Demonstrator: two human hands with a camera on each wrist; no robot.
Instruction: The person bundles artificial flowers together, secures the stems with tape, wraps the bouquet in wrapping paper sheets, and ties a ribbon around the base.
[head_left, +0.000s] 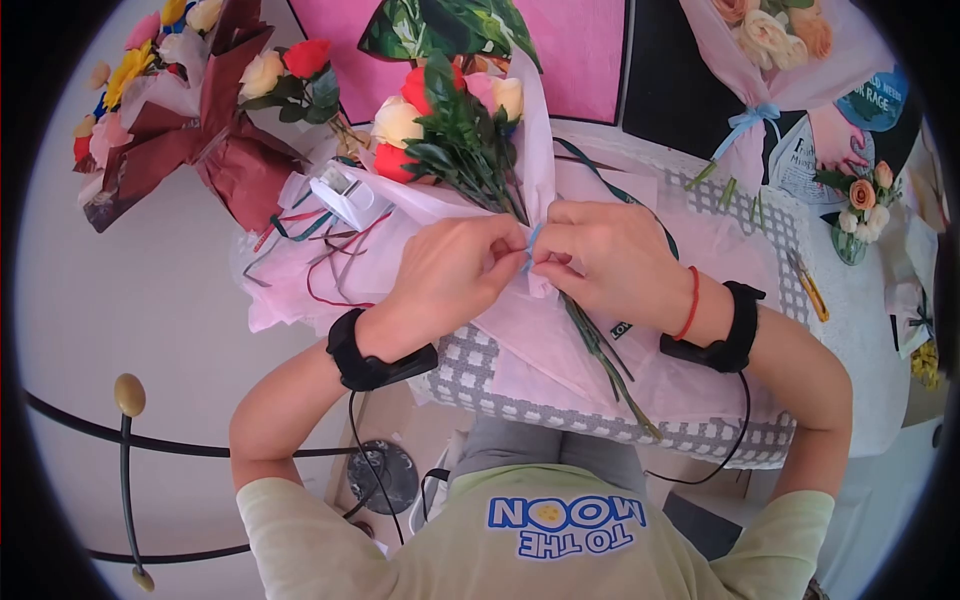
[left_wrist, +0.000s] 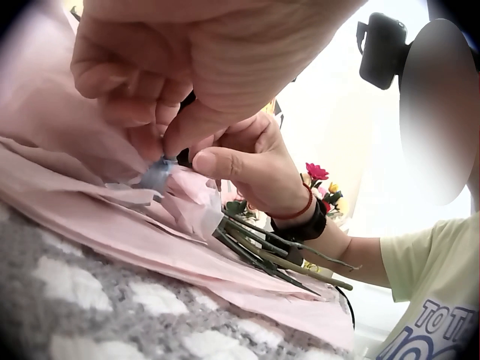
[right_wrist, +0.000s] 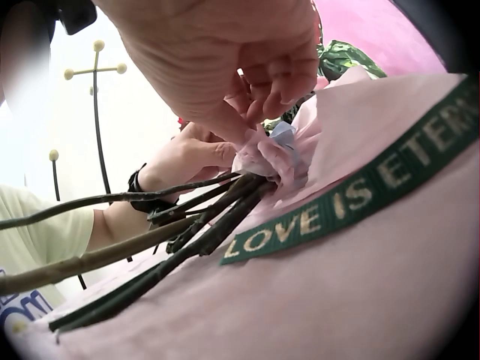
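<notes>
A bouquet of red and cream roses (head_left: 393, 122) lies in pink wrapping paper (head_left: 538, 140), its bare stems (head_left: 607, 362) slanting toward the person. At the gathered neck of the paper, a light blue ribbon (left_wrist: 156, 177) goes round the stems. My left hand (head_left: 450, 268) pinches the ribbon between thumb and fingers from the left side. From the right, my right hand (head_left: 612, 262) has thumb and curled fingers pinched at the same spot, the fingertips almost meeting the left ones. In the right wrist view the blue ribbon (right_wrist: 283, 135) shows just under the fingers.
A white tape dispenser (head_left: 347, 196) and loose red and green ribbons lie left of the bouquet. Dark green lettered ribbon (right_wrist: 352, 199) crosses the paper. An orange utility knife (head_left: 810, 287) lies right. Wrapped bouquets stand at the left (head_left: 235, 165) and back right (head_left: 750, 125).
</notes>
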